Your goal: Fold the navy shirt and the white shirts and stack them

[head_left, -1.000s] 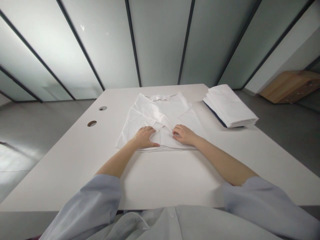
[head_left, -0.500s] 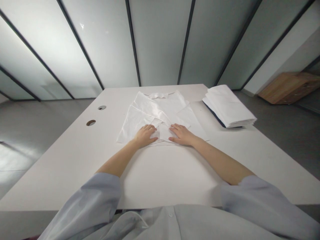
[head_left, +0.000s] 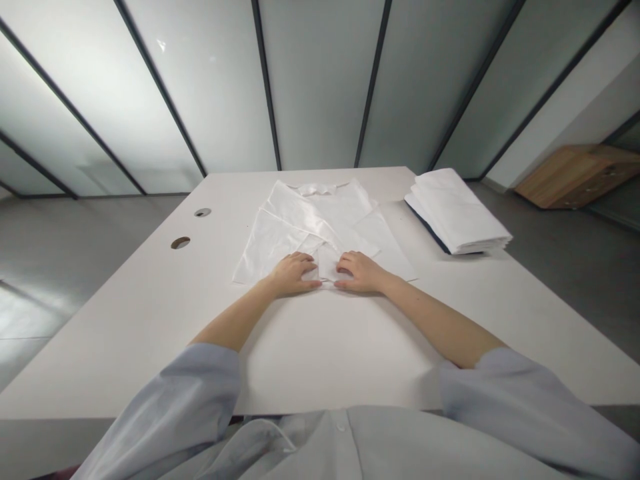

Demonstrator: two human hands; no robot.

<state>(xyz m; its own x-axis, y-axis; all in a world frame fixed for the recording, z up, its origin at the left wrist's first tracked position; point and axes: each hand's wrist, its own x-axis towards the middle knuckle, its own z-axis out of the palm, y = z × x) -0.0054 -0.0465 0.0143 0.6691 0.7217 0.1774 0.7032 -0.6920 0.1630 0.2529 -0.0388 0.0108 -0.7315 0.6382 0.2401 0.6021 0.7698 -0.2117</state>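
A white shirt (head_left: 323,220) lies flat on the white table, its collar at the far side and its sleeves folded across the body. At its near hem, left of centre, my left hand (head_left: 294,273) is closed on the cloth, thumb along the edge and fingers curled above. Just to the right, my right hand (head_left: 363,272) pinches the same hem in a similar way. A short stretch of hem shows between the two thumbs, slightly gathered.
A stack of folded white cloth (head_left: 457,210) with a dark layer underneath sits at the table's right. Two round holes (head_left: 181,243) pierce the white table (head_left: 340,353) on the left. Beyond stands a frosted glass partition (head_left: 320,87); a wooden cabinet (head_left: 575,177) is far right.
My fingers have curled from lying flat on the shirt, and both thumbs have moved inward and closed on the near hem. The hem between them has gathered a little.
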